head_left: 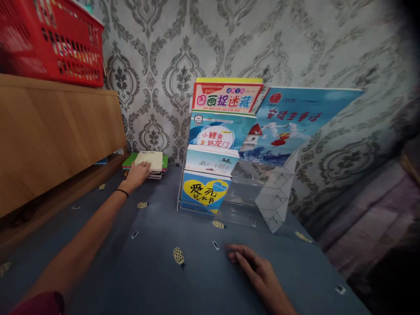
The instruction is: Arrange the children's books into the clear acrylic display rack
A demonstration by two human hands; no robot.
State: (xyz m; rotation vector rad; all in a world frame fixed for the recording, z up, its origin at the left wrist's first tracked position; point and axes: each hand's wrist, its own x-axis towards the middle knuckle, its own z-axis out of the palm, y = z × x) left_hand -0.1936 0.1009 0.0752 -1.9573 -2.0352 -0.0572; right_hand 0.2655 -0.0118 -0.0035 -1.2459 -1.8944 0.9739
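Note:
My left hand (139, 173) reaches out to a small pile of books and lies with its fingers stretched over the cream book (154, 159) on top. Green and dark-edged books (130, 160) show beneath that one. Low over the cloth, my right hand (254, 267) is loosely curled and empty, its fingertips slightly blurred. Beyond it stands a clear tiered book rack (275, 199). Its left side holds a blue book with a yellow heart (205, 192), a pale blue book (211, 161), a carp picture book (216, 131) and a red-edged book (226, 97). A large blue storybook (295, 124) leans at the upper right.
A dark blue cloth (147, 249) with pineapple prints covers the surface. Along the left runs a wooden cabinet (59, 135) with a red plastic basket (65, 43) on it. Patterned wallpaper (177, 52) closes off the back, and pale draped fabric (357, 218) hangs at the right.

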